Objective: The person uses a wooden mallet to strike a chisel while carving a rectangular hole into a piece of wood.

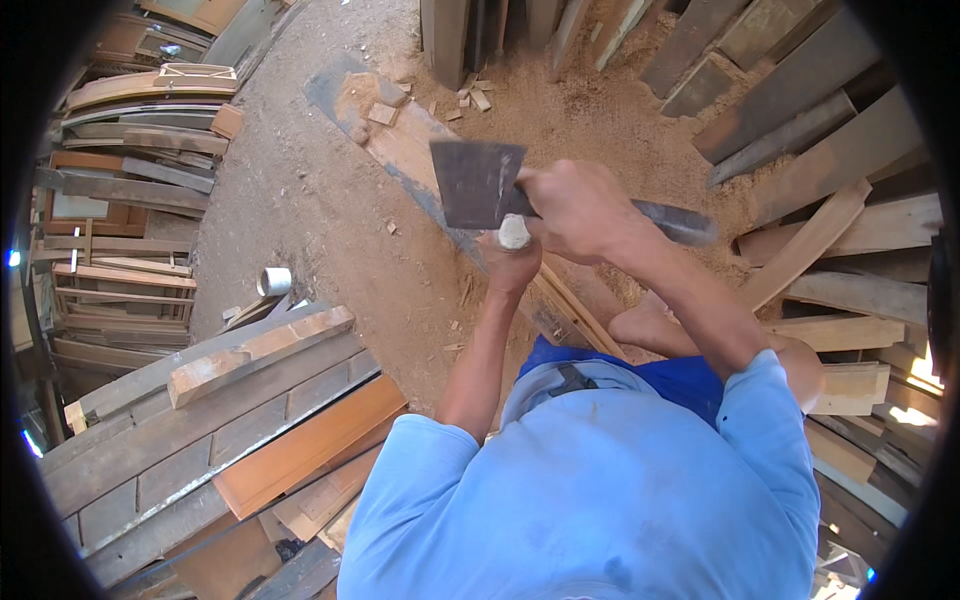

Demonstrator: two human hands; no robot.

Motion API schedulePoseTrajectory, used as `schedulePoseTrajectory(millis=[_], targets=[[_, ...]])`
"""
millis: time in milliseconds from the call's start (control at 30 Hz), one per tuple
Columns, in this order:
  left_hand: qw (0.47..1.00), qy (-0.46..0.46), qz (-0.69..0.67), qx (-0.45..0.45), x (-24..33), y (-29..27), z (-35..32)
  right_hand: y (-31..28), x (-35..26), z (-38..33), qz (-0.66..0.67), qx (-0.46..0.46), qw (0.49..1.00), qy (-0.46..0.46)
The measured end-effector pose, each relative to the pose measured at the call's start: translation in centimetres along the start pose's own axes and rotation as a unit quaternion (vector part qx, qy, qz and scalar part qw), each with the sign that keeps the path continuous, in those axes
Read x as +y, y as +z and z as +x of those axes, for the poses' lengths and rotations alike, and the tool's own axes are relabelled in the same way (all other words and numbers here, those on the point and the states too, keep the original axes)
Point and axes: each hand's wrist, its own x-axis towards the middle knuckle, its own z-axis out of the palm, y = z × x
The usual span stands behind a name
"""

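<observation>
My right hand is closed round a dark hatchet-like tool. Its broad, flared blade points left, and a thick dark shaft sticks out on the other side, slightly blurred. Just below, my left hand makes a fist round something whose pale, rounded end shows on top; the rest of it is hidden. Both hands are close together above a long plank that slants across the ground. A narrow strip of wood lies between my left forearm and my bent leg.
Sawdust and wood chips cover the ground and the plank's far end. Boards stand upright at the right. Stacked timber with an orange-brown board lies at lower left, near a white cup-like container. Curved wooden parts are piled far left.
</observation>
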Motion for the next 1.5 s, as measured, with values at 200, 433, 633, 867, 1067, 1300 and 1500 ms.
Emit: schedulePoseTrajectory(millis=[200,433,633,867,1067,1300,1500], targets=[[0.993,-0.058,-0.066,0.074,2.2,-1.9,2.8,-5.4,-0.8,-1.7,0.138,0.189,0.971,-0.052],[0.998,-0.038,0.043,0.007,3.3,-1.3,2.7,-0.3,0.2,0.2,-0.030,0.034,0.999,0.025],[0.999,0.020,0.038,-0.029,0.8,-0.2,1.7,-1.5,0.1,-0.7,0.042,0.009,0.998,0.043],[0.997,0.025,0.030,-0.066,-0.3,0.5,3.0,2.8,3.6,-0.7,0.021,0.099,0.995,0.012],[0.985,0.055,0.092,-0.136,1.5,-1.4,5.9,2.3,3.1,-2.0,0.163,-0.016,0.985,0.057],[0.994,-0.074,-0.063,0.043,3.5,-4.0,6.9,-0.7,2.4,-2.4,0.328,0.115,0.935,0.065],[0.984,0.022,-0.127,0.124,5.7,-8.3,8.9,-3.0,0.2,-2.4,0.336,0.161,0.926,0.065]])
